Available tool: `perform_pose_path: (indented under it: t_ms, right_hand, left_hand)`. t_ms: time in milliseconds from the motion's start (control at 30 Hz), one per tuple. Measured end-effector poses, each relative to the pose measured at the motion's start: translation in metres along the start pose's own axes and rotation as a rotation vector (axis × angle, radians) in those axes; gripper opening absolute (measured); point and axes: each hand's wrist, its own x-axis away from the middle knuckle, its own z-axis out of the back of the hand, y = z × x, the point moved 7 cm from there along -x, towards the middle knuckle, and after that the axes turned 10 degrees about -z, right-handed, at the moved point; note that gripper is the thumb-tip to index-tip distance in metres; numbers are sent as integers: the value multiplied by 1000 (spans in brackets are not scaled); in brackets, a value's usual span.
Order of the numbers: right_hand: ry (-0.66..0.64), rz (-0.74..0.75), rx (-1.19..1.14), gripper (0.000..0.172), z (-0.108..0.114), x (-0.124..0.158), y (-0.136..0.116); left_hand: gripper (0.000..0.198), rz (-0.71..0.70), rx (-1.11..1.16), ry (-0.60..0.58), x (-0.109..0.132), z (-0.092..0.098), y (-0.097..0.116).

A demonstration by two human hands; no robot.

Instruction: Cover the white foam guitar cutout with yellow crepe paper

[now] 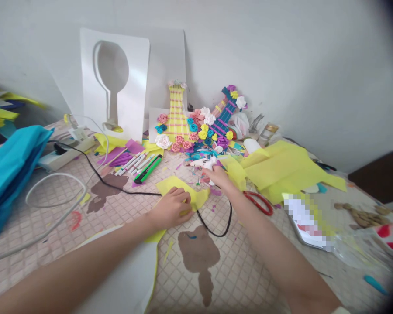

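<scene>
My left hand [176, 206] is closed, its fingers curled on a piece of yellow crepe paper [170, 184] in the middle of the table. A white board [131, 274] with a yellow edge lies under my left forearm. Farther forward, my right hand [218, 176] is wrapped round a white hot glue gun [201, 162], whose nozzle points left. The black cord [131, 192] passes under the yellow paper and loops back toward my right hand. My left fingertips are partly hidden.
Behind stand yellow [177, 113] and blue [225, 115] paper-flower decorations and a white cut-out board [137, 87]. A green utility knife [148, 169], markers [131, 163], red-handled scissors [258, 203] and yellow sheets [281, 163] lie about. A power strip [63, 155] is at left.
</scene>
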Motion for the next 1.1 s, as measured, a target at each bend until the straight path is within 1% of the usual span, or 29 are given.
perform_pose_path:
  t_ms: [100,167,233,333,433,533,633,733,800,867,933,1100]
  right_hand:
    - [9,25,76,31,-2,-1,-3]
    - [21,40,129,33,-1,0,-4]
    - [35,57,180,34,1,2,-4]
    - [61,90,250,32,7,6,-4]
    - [98,137,306,29,21,14,-1]
    - [135,167,346,28,42,30,16]
    - [118,172,385,20,57,50,47]
    - [85,153,411,15,63,69,79]
    - [77,146,420,14,64,77,94]
    - [77,153,425,15,63,83,102]
    - [80,170,431,16,63,86,104]
    - [94,222,446,18,68,89,97]
  left_hand:
    - [30,-25,6,-34,-1,2,4]
    - [30,-13,52,-21,-1,4,4]
    - [26,54,98,35,1,7,-3]
    - [24,203,101,143,7,9,-20]
    - [22,310,65,217,14,12,-36]
    - [20,384,45,274,20,16,-49]
    - [20,425,35,293,23,17,-55]
    - [20,444,32,275,23,14,-56]
    - [20,445,41,256,23,11,-56]
    - [20,440,54,239,22,8,-56]
    - [20,430,63,225,22,7,-56]
    - [20,405,74,213,22,5,-55]
